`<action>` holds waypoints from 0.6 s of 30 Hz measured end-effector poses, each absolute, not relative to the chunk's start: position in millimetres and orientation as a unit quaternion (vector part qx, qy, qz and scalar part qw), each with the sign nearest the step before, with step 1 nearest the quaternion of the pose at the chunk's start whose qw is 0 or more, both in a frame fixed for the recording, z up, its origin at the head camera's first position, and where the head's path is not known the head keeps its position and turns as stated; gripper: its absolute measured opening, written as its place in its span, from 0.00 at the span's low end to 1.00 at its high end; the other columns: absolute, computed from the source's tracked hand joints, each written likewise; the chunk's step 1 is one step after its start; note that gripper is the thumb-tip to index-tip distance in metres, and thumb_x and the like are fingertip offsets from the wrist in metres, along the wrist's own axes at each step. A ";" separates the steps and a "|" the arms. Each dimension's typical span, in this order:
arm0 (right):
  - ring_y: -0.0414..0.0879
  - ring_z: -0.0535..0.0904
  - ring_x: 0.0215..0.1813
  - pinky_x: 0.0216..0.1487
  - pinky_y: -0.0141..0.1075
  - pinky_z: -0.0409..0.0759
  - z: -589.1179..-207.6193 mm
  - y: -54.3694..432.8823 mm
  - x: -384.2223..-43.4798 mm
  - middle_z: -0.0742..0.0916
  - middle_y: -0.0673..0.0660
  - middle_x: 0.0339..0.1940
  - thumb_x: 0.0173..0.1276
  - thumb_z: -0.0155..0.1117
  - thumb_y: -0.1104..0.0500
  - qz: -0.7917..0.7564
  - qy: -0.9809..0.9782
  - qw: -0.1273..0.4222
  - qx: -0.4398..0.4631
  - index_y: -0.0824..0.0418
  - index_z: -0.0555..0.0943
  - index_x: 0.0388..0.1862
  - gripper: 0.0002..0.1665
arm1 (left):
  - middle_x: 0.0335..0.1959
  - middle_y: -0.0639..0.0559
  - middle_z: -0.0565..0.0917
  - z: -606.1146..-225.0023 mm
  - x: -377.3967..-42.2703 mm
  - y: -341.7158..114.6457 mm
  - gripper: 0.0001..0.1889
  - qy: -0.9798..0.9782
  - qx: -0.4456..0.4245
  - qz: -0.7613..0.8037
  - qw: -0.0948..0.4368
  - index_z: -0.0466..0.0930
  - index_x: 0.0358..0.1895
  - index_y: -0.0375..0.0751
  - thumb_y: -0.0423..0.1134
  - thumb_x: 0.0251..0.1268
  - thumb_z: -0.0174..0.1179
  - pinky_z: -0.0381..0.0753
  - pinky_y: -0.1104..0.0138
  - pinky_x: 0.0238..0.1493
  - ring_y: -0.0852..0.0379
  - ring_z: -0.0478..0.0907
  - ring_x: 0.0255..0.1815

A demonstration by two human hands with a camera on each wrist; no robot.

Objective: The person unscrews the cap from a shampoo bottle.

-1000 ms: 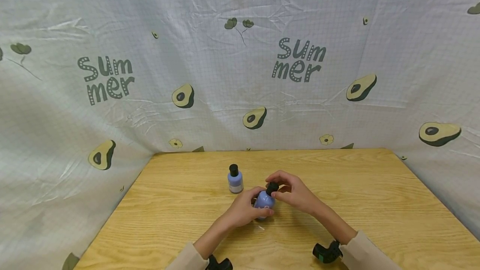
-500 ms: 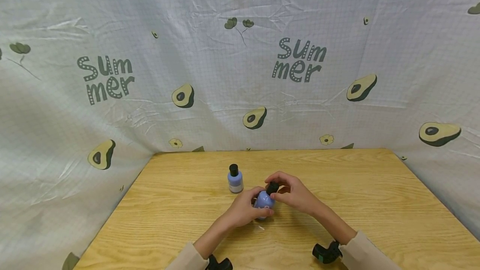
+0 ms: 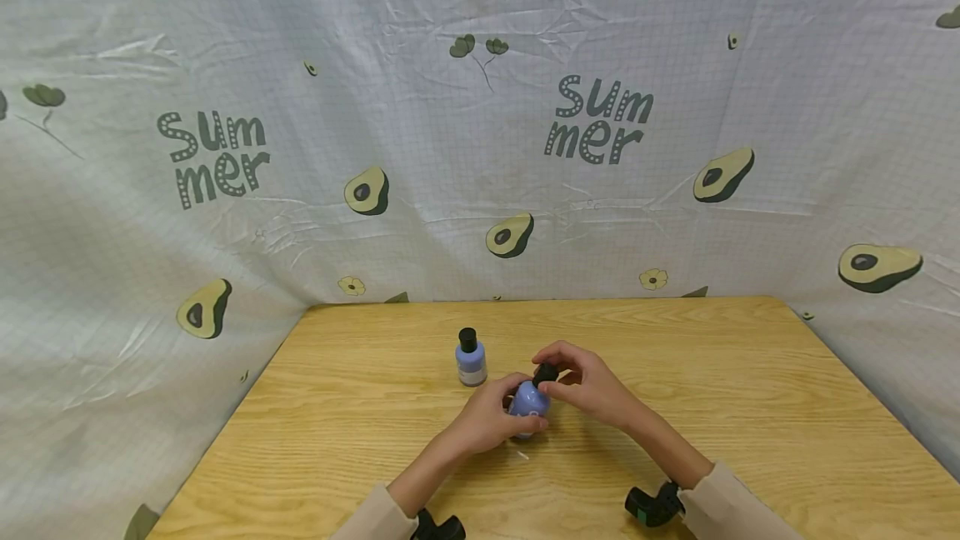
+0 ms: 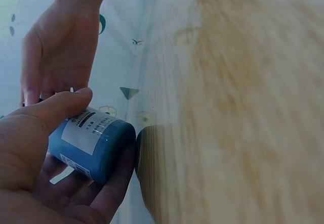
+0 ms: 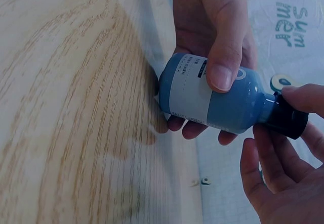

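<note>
A small blue bottle point(image 3: 531, 400) with a white label and a black cap point(image 3: 545, 373) is tilted above the table, its cap toward the right. My left hand point(image 3: 489, 417) grips the bottle's body, thumb across the label side and fingers beneath, as the right wrist view shows. Thumb and fingers of my right hand point(image 3: 588, 382) pinch the cap, which sits on the bottle's neck point(image 5: 265, 107). Behind the left hand, a second blue bottle point(image 3: 471, 365) with a black cap stands upright on the table.
The wooden table point(image 3: 337, 407) extends to both sides of the hands. A white cloth point(image 3: 420, 132) printed with avocados hangs behind it. A small clear scrap point(image 3: 522, 456) lies near the left hand. Black camera mounts point(image 3: 654, 505) are at both wrists.
The right thumb and fingers shift very slightly at the cap. The left hand, the held bottle and the standing bottle stay in place.
</note>
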State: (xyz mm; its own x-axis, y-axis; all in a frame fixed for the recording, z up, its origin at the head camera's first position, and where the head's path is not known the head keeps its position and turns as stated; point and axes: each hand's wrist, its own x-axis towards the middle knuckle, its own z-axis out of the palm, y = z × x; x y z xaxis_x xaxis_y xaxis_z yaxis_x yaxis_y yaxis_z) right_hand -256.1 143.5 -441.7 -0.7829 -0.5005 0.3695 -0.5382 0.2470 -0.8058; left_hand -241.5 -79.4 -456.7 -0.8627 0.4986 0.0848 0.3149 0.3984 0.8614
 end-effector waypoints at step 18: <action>0.39 0.81 0.49 0.49 0.33 0.83 -445.7 143.1 -256.3 0.85 0.62 0.51 0.74 0.67 0.60 0.527 -0.785 0.021 0.326 0.59 0.81 0.59 0.16 | 0.57 0.49 0.84 -456.9 -240.3 -79.9 0.29 0.835 0.244 0.485 0.093 0.77 0.68 0.47 0.46 0.65 0.72 0.82 0.66 0.47 0.58 0.82 0.51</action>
